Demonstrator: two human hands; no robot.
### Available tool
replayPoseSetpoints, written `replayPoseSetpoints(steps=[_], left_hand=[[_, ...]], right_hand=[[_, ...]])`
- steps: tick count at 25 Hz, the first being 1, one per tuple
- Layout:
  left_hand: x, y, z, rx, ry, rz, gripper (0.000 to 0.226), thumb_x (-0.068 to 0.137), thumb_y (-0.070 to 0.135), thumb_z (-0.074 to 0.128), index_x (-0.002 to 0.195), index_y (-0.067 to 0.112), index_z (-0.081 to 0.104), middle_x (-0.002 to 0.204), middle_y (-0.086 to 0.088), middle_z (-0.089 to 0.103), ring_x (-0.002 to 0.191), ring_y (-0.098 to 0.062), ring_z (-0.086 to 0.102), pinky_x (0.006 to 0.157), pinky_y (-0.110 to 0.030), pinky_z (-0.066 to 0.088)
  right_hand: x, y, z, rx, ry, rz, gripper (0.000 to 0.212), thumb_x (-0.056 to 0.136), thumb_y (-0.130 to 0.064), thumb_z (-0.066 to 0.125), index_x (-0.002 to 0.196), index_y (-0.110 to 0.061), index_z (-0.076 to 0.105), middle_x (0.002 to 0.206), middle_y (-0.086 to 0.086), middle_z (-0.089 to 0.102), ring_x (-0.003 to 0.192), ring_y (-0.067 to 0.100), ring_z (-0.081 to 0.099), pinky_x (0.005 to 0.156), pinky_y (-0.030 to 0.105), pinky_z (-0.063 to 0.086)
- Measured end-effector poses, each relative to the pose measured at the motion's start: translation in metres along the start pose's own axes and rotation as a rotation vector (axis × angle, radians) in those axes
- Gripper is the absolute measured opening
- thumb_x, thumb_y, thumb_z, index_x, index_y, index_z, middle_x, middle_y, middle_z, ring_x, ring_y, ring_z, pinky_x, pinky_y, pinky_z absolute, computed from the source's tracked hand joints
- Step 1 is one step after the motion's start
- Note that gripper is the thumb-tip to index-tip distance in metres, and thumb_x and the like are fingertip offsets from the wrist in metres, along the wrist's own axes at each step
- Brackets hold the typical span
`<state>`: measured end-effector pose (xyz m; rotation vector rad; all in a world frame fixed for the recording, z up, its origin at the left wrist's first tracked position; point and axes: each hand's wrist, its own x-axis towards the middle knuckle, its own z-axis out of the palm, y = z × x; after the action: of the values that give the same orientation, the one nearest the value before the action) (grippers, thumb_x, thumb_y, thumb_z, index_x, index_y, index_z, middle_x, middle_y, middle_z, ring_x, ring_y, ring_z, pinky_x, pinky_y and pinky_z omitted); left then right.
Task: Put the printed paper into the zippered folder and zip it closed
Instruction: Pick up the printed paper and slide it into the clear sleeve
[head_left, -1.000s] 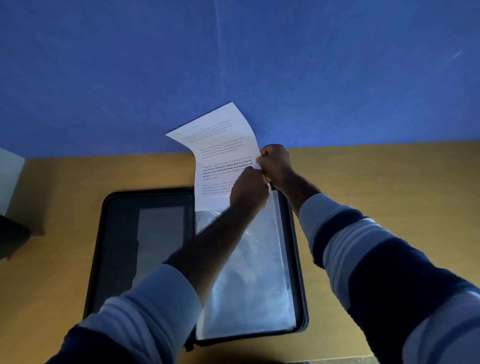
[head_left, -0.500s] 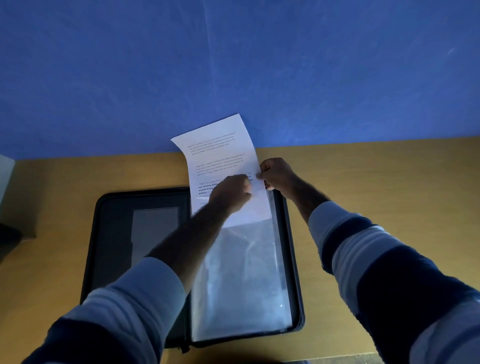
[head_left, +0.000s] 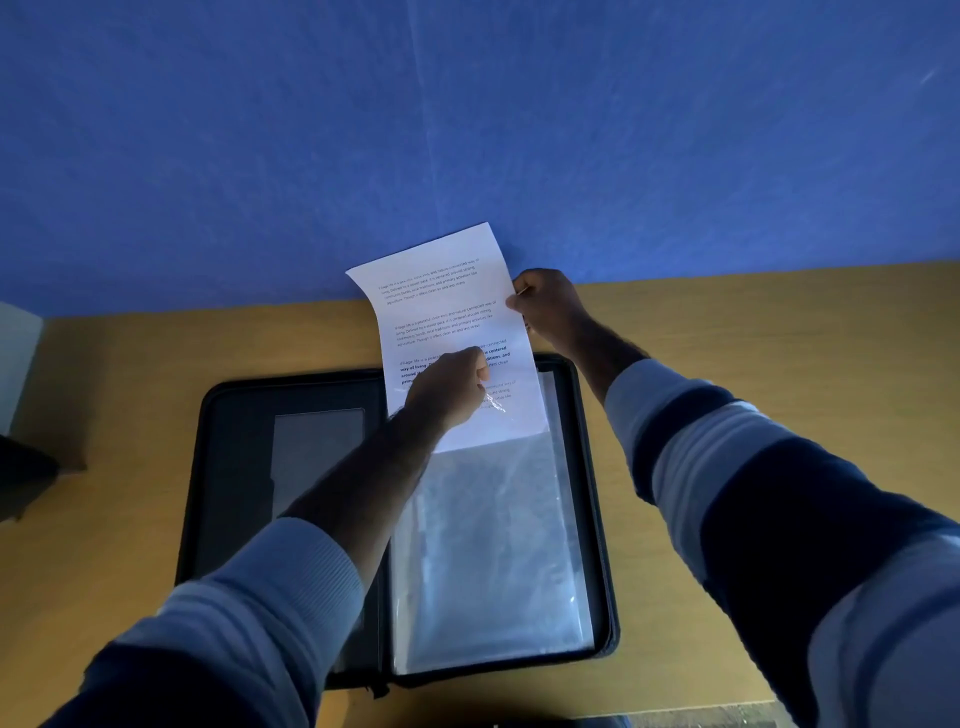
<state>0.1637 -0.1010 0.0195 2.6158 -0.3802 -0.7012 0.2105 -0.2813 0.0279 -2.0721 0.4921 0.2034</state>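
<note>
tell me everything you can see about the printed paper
The printed paper is a white sheet with several blocks of small text, some bold. It curves upward against the blue wall, its lower end inside a clear plastic sleeve of the open zippered folder. The right hand pinches its right edge; the left hand holds the sleeve's mouth.

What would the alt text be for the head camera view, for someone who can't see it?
Two hands feed a printed paper into a clear sleeve of an open black zippered folder on a wooden table. The left hand pinches the sleeve's top; the right hand grips the sheet's right edge.
</note>
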Motion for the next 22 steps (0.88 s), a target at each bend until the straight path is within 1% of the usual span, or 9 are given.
replayPoseSetpoints(steps=[3, 6, 8, 9, 13, 15, 17, 19, 22], left_hand=[[0.0, -0.008, -0.004, 0.04, 0.036, -0.017, 0.021, 0.084, 0.009, 0.049, 0.086, 0.016, 0.069, 0.095, 0.002, 0.073, 0.089, -0.025, 0.067, 0.077, -0.032, 0.053], [-0.002, -0.007, -0.008, 0.059, 0.088, 0.004, 0.019, 0.084, 0.009, 0.052, 0.082, 0.016, 0.069, 0.096, 0.002, 0.069, 0.089, -0.023, 0.065, 0.076, -0.033, 0.053], [-0.002, -0.005, -0.007, 0.076, 0.126, 0.019, 0.016, 0.085, 0.01, 0.055, 0.081, 0.016, 0.069, 0.098, 0.0, 0.064, 0.09, -0.024, 0.064, 0.075, -0.032, 0.051], [-0.003, -0.004, -0.006, 0.085, 0.144, 0.021, 0.014, 0.086, 0.011, 0.056, 0.083, 0.016, 0.069, 0.1, -0.002, 0.061, 0.091, -0.025, 0.063, 0.076, -0.033, 0.052], [-0.008, -0.003, -0.001, 0.22, 0.245, 0.085, 0.008, 0.088, 0.017, 0.066, 0.089, 0.014, 0.073, 0.118, -0.01, 0.054, 0.107, -0.031, 0.057, 0.089, -0.039, 0.053], [-0.01, -0.005, 0.002, 0.245, 0.284, 0.161, 0.006, 0.087, 0.018, 0.068, 0.084, 0.015, 0.072, 0.145, -0.012, 0.045, 0.128, -0.034, 0.047, 0.104, -0.042, 0.045], [-0.007, -0.011, 0.002, 0.266, 0.295, 0.249, 0.008, 0.089, 0.019, 0.068, 0.081, 0.016, 0.07, 0.166, -0.012, 0.021, 0.15, -0.036, 0.024, 0.119, -0.047, 0.028], [-0.003, -0.016, -0.003, 0.278, 0.283, 0.309, 0.009, 0.091, 0.02, 0.068, 0.082, 0.018, 0.068, 0.169, -0.012, 0.007, 0.155, -0.036, 0.008, 0.125, -0.051, 0.014], [0.004, -0.017, -0.013, 0.314, 0.252, 0.372, 0.01, 0.087, 0.022, 0.072, 0.079, 0.023, 0.066, 0.169, -0.011, 0.004, 0.156, -0.036, 0.001, 0.125, -0.054, 0.006]], right_hand=[[-0.001, 0.0, -0.003, -0.087, -0.017, -0.033, 0.009, 0.082, -0.002, 0.067, 0.076, -0.006, 0.062, 0.072, 0.009, 0.059, 0.068, 0.023, 0.054, 0.065, 0.03, 0.042], [-0.01, 0.01, -0.006, -0.064, -0.051, 0.012, 0.01, 0.083, 0.001, 0.068, 0.077, -0.004, 0.062, 0.075, 0.013, 0.06, 0.066, 0.023, 0.055, 0.064, 0.031, 0.045], [-0.017, 0.02, -0.008, -0.08, -0.099, 0.042, 0.004, 0.085, 0.002, 0.069, 0.085, 0.004, 0.066, 0.081, 0.019, 0.067, 0.066, 0.024, 0.06, 0.061, 0.03, 0.049], [-0.021, 0.024, -0.01, -0.098, -0.137, 0.055, 0.008, 0.087, 0.002, 0.069, 0.091, 0.007, 0.068, 0.087, 0.022, 0.071, 0.069, 0.026, 0.065, 0.059, 0.031, 0.053], [-0.035, 0.04, -0.015, -0.133, -0.338, 0.153, 0.023, 0.09, 0.001, 0.069, 0.112, 0.004, 0.068, 0.103, 0.024, 0.073, 0.087, 0.03, 0.071, 0.077, 0.04, 0.062], [-0.039, 0.045, -0.017, -0.12, -0.402, 0.191, 0.03, 0.089, 0.002, 0.069, 0.119, 0.002, 0.067, 0.107, 0.022, 0.072, 0.088, 0.028, 0.07, 0.078, 0.039, 0.063], [-0.041, 0.046, -0.019, -0.094, -0.432, 0.203, 0.033, 0.089, 0.002, 0.07, 0.122, 0.002, 0.066, 0.111, 0.022, 0.071, 0.093, 0.031, 0.071, 0.084, 0.042, 0.063], [-0.04, 0.043, -0.022, -0.085, -0.461, 0.192, 0.035, 0.089, 0.004, 0.07, 0.124, 0.001, 0.065, 0.112, 0.022, 0.072, 0.098, 0.035, 0.073, 0.087, 0.046, 0.062], [-0.039, 0.036, -0.026, -0.101, -0.502, 0.164, 0.035, 0.09, 0.004, 0.068, 0.124, -0.001, 0.065, 0.11, 0.021, 0.073, 0.094, 0.034, 0.074, 0.083, 0.044, 0.064]])
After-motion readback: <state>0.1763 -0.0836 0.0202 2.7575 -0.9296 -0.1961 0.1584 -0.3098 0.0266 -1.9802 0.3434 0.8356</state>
